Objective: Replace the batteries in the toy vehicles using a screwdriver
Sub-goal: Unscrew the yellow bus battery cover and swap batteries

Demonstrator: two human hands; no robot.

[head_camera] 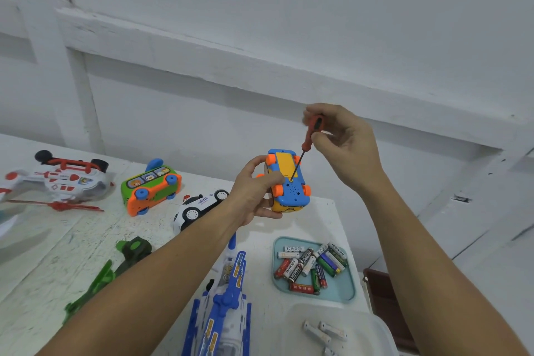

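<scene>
My left hand (254, 191) holds a small blue and yellow toy car (289, 182) with orange wheels, belly up, above the white table. Its yellow battery cover faces me. My right hand (344, 141) pinches the red and black handle of a screwdriver (310, 136) from above. The thin shaft slants down to the left and its tip rests in a screw hole on the car's blue underside, just below the yellow cover.
A teal tray (346, 289) with several batteries lies at the front right, and a clear container (291, 326) with white batteries sits below it. On the table (37, 263) lie a green-orange bus (151, 186), a police car (196, 206), a white-red helicopter (57, 179), a green toy (115, 266) and a blue-white toy (228, 306).
</scene>
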